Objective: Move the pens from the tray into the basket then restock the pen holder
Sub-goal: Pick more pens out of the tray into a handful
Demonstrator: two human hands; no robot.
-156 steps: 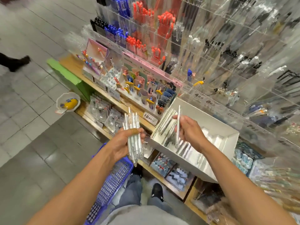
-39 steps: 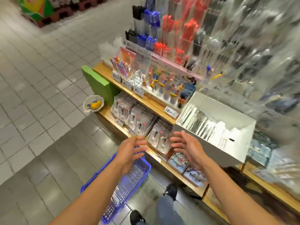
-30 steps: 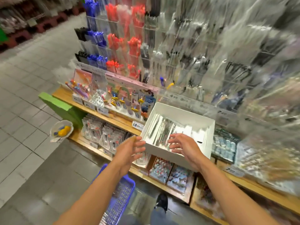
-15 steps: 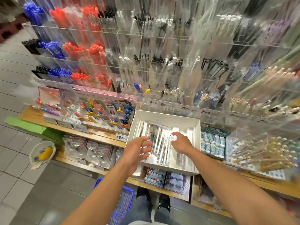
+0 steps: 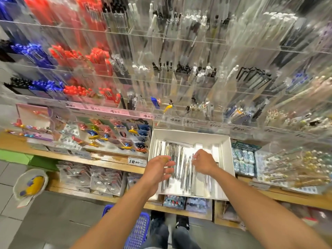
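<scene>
Here, both hands reach into the white tray [image 5: 226, 159] of pens [image 5: 177, 164] on the shelf, left hand [image 5: 158, 169] loosely spread and empty, right hand [image 5: 203, 162] curling onto pens; gathering several parallel would probably suit the blue basket [image 5: 138, 229] below.

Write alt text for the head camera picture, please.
Both hands, left and right, reach into a white tray of pens on a shop shelf. A blue basket stands on the floor below.
</scene>
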